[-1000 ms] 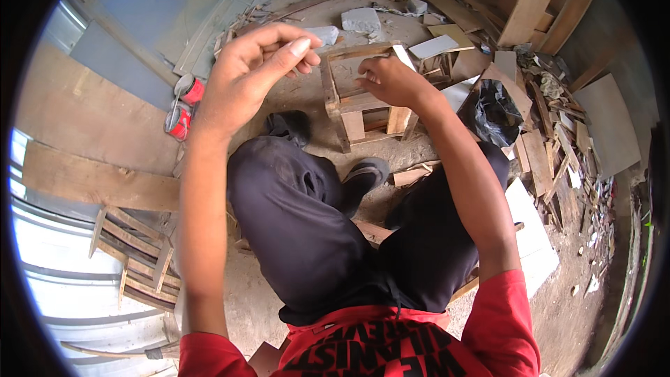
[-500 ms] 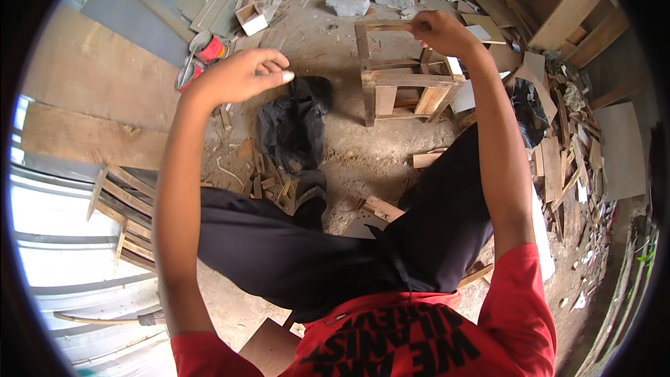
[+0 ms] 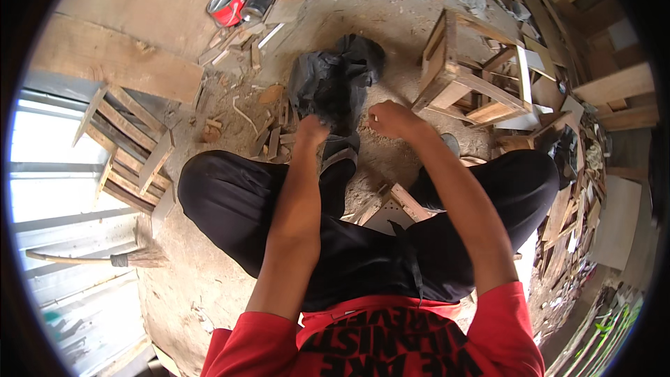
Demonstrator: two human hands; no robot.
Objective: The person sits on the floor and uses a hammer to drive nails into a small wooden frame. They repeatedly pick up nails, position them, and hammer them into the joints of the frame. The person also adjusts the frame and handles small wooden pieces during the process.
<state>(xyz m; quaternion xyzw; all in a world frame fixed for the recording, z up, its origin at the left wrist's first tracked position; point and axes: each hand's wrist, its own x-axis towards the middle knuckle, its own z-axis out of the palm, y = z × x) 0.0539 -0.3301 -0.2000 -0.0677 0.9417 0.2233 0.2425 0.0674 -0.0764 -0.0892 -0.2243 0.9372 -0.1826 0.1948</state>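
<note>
Fingers of your left hand (image 3: 313, 130) and right hand (image 3: 395, 120) curl near the black plastic bag (image 3: 329, 75), whether gripping anything I cannot tell.

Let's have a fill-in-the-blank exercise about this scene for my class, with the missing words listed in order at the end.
1. The plastic bag near the left hand is coloured ____.
2. The hand nearer the wooden frame is the ____ one.
3. The shirt sleeves are coloured ____.
4. The broom is on the person's ____ side.
Missing words: black; right; red; left.
</note>
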